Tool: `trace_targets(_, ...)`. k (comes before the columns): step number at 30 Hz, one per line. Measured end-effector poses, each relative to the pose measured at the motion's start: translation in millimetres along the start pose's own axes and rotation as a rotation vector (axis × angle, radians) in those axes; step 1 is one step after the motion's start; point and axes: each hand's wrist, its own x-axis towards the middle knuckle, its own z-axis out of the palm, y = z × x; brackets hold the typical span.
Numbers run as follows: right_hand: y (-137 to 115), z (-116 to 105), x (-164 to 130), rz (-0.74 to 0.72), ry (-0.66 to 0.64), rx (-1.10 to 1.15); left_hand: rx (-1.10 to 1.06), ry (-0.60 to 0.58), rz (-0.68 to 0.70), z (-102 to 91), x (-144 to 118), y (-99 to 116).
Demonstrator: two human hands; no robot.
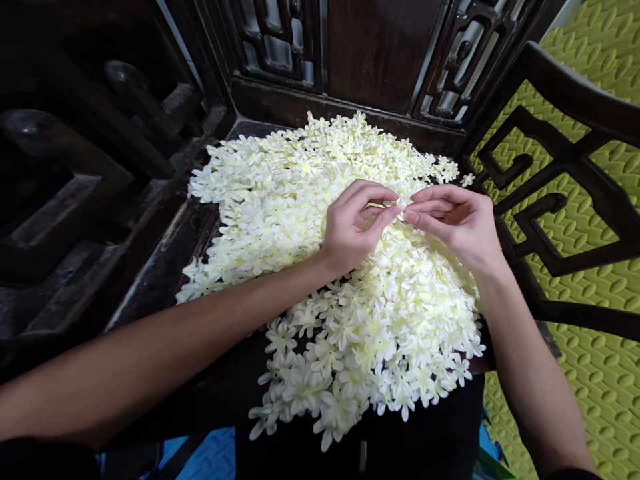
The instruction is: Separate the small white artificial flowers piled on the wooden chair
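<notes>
While both hands met above the heap of flowers (320,220), the left hand (353,227) and the right hand (457,220) pinched a single small white flower (401,202) between their fingertips, closed on it together just over the pile's middle. That heap of cream-white blossoms covered the dark wooden chair seat (165,260). A green patterned mat (595,373) lay to the right. No writing or label could be read anywhere.

Head camera, looking steeply down, close over flower pile (320,267)
</notes>
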Motion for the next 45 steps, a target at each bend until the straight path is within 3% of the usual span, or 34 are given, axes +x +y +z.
trace_targets(45,1.3,-1.4,-1.8,0.022,-0.034,-0.009,0.020,-0.007,-0.008,0.5,1.0,1.4)
